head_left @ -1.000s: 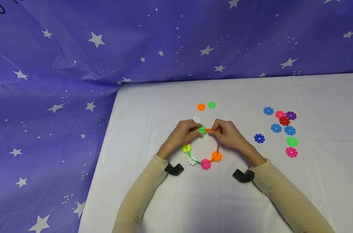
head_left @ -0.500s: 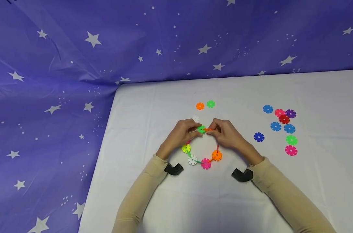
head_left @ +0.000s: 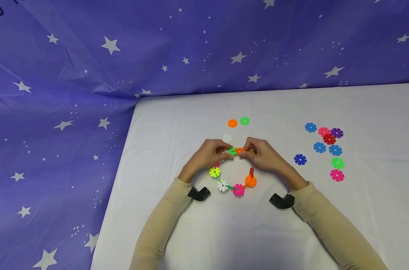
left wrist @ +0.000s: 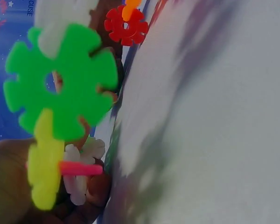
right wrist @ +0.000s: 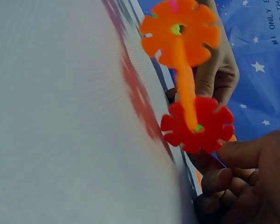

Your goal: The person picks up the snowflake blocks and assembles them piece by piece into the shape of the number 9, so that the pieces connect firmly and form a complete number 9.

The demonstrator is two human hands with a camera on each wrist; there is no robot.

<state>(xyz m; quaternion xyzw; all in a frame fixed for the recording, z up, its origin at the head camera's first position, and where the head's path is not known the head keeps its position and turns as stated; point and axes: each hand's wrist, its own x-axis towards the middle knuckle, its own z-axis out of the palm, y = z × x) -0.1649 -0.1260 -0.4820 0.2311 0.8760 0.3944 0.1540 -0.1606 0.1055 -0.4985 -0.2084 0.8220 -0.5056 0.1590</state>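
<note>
Head view: The left hand [head_left: 211,153] pinches a green disc [head_left: 232,151]; the right hand [head_left: 263,154] pinches an orange disc [head_left: 239,151]. The two discs meet between the fingertips, which partly cover them. The disc chain [head_left: 238,190] curves on the near side of the hands, at the middle of the white table [head_left: 376,217]; its left end is partly hidden by the left hand. Loose discs [head_left: 319,147] lie to the right, others to the far side. On the starred backdrop [head_left: 204,45], dark letters at far left are cut off, apparently "NO".

Left wrist view: A yellow disc [left wrist: 45,177] joins a blurred green piece; the left fingers are largely hidden behind. "CUSE" is readable on the backdrop.

Right wrist view: A red disc [right wrist: 214,123] obscures the right fingertips. Cut-off lettering reads "MI ONLY" and "IS THA".
</note>
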